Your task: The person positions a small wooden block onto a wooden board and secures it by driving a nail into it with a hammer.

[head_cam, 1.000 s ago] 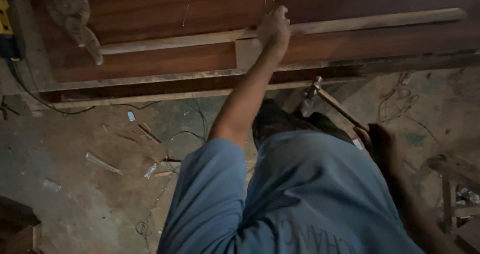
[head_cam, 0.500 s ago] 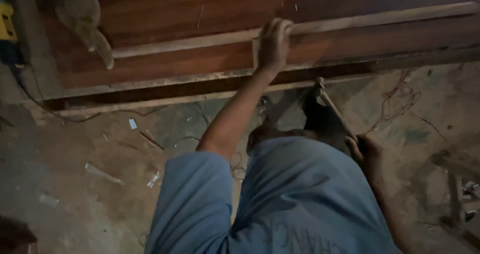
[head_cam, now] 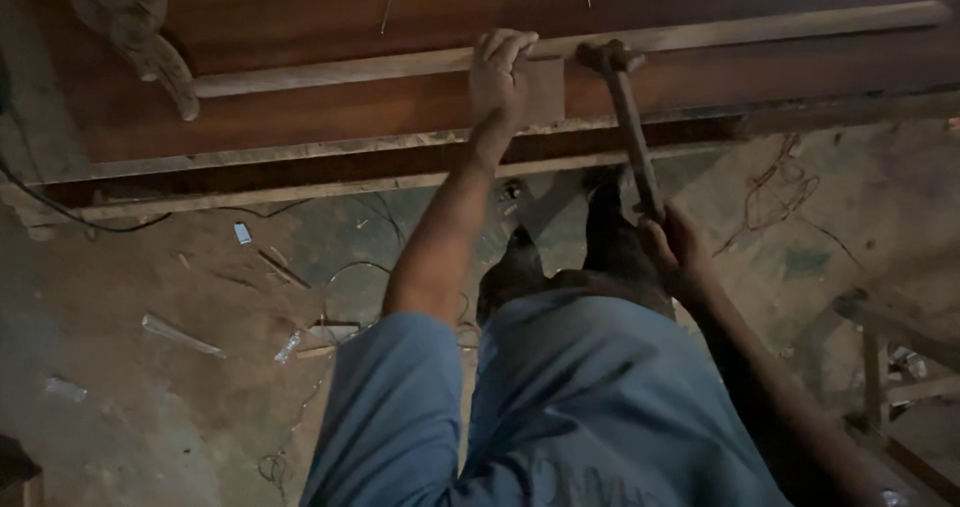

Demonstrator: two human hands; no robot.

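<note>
Closest to the camera, low in the frame, a blue shirt (head_cam: 540, 407) fills the bottom centre, its short sleeves running up into two bare arms. Just past it, dark trousered legs stand on the concrete floor (head_cam: 150, 297), which is littered at centre left with scraps, a thin pale offcut (head_cam: 180, 335) and a loose cable (head_cam: 120, 222).

Right of centre, the right hand (head_cam: 678, 252) is closed tight round the lower end of a hammer (head_cam: 630, 127). Handle slanting up and slightly left, and the head is down on the pale wooden strip (head_cam: 560, 52) in the upper middle of the frame, touching it.

Left arm stretches straight up the middle. The left hand (head_cam: 500, 77) is pressed flat-ish over that same strip, fingers curled over its top edge, just beside the hammer head; under the palm sits a small pale wooden block (head_cam: 546, 92), partly covered.

The strip runs nearly the whole width of the upper frame, lying across a broad reddish-brown wooden panel (head_cam: 330, 17). A few loose nails (head_cam: 386, 11) lie on the panel near the top edge. Upper left corner, a carved pale wooden piece (head_cam: 140, 27) rests on the panel. Far right, lower down, part of a wooden frame (head_cam: 890, 367) shows in shadow.
</note>
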